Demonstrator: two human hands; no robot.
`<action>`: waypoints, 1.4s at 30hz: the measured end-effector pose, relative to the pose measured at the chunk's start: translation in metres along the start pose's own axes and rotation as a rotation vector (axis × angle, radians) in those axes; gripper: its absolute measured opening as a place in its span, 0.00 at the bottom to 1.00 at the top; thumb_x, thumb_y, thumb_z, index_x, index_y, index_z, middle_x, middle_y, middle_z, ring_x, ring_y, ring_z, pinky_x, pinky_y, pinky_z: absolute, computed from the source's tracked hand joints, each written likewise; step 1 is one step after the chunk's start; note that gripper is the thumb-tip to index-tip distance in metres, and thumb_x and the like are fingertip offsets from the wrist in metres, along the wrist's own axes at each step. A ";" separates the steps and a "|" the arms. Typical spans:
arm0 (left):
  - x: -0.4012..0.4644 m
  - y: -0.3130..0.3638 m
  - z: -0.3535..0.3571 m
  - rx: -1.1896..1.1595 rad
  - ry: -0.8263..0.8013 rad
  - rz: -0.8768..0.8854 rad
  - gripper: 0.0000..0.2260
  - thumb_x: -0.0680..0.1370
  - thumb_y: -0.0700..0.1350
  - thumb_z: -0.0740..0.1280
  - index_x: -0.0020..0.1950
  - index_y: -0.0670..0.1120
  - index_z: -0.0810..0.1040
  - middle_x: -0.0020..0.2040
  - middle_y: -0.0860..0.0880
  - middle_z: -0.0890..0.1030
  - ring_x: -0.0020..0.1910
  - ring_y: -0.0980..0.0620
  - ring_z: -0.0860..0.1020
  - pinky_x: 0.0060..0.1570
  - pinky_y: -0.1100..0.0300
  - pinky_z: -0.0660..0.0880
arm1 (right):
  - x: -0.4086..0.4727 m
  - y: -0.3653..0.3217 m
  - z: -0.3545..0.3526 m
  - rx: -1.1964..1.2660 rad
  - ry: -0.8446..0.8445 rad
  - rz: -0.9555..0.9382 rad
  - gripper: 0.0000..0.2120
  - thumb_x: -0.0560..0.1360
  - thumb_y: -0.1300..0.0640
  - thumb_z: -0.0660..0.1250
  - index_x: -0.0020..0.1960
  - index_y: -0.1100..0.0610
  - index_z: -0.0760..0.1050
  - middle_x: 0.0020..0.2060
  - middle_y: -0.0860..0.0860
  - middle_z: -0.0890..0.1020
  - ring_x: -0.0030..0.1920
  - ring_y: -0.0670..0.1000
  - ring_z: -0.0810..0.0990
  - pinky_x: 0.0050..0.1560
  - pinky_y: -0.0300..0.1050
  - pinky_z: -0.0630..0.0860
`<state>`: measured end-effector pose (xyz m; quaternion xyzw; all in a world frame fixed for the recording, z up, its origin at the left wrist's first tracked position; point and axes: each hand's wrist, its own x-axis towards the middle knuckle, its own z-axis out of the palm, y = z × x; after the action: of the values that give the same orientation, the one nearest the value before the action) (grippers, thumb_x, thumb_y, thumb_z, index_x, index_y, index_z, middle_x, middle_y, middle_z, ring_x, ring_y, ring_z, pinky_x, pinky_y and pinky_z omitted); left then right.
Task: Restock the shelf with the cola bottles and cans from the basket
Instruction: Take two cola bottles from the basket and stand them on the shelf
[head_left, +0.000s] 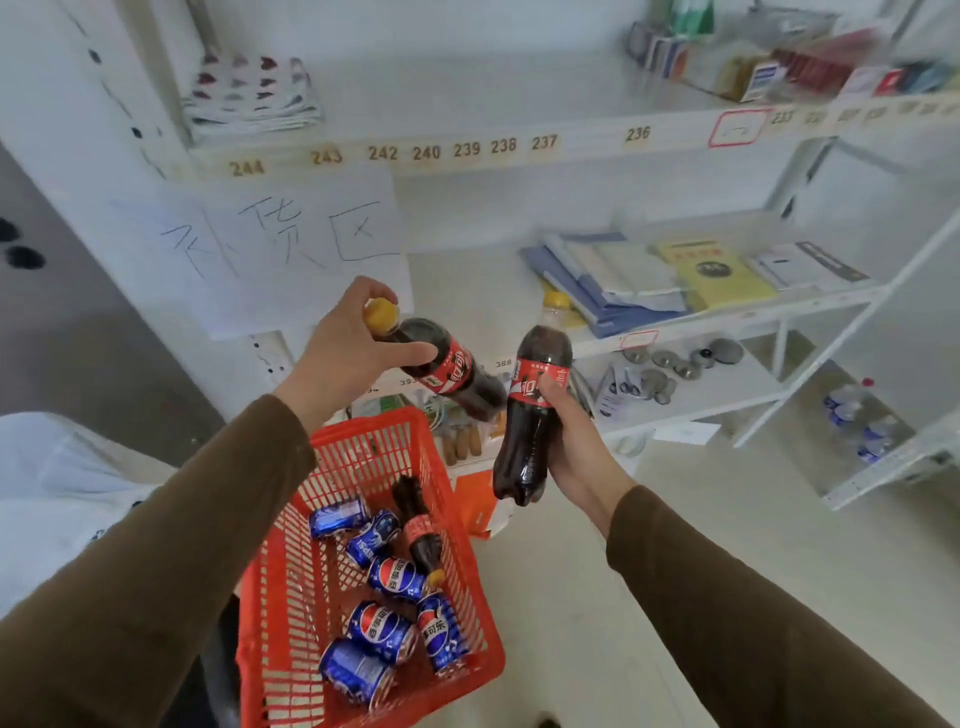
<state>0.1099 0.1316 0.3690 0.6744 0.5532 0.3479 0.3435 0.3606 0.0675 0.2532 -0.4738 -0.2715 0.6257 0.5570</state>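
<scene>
My left hand grips a cola bottle by its yellow cap and neck; the bottle is tilted, base pointing right and down. My right hand holds a second cola bottle upright around its middle, red label facing me. Both bottles hang above the far end of a red plastic basket on the floor. Inside the basket lie a third cola bottle and several blue cola cans. The white shelf stands just beyond the bottles.
The middle shelf board carries blue folders and a yellow booklet. A lower board holds small metal discs. A paper sign with handwriting hangs at the left. An orange box sits behind the basket. Water bottles lie at the bottom right.
</scene>
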 end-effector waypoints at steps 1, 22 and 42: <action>0.006 0.014 0.013 -0.022 -0.029 0.029 0.25 0.66 0.52 0.82 0.56 0.57 0.72 0.49 0.55 0.79 0.47 0.54 0.80 0.43 0.56 0.78 | -0.008 -0.008 -0.014 0.022 0.042 -0.010 0.32 0.67 0.39 0.78 0.65 0.54 0.79 0.56 0.58 0.85 0.56 0.57 0.84 0.60 0.56 0.80; -0.097 0.347 0.508 -0.512 -0.798 0.141 0.13 0.75 0.46 0.76 0.57 0.44 0.83 0.51 0.46 0.87 0.49 0.49 0.85 0.49 0.52 0.81 | -0.305 -0.140 -0.444 0.422 0.288 -0.274 0.36 0.72 0.38 0.74 0.70 0.62 0.75 0.70 0.62 0.77 0.69 0.64 0.77 0.67 0.64 0.74; -0.234 0.588 0.913 -0.507 -1.448 0.307 0.14 0.75 0.40 0.75 0.60 0.47 0.82 0.54 0.51 0.87 0.51 0.54 0.86 0.45 0.64 0.80 | -0.496 -0.239 -0.782 0.233 1.042 -0.504 0.26 0.75 0.44 0.70 0.68 0.58 0.77 0.60 0.61 0.81 0.61 0.57 0.79 0.68 0.56 0.74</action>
<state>1.1501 -0.2594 0.3705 0.7035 -0.0046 -0.0190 0.7105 1.1317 -0.4974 0.2887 -0.5754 0.0043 0.1846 0.7968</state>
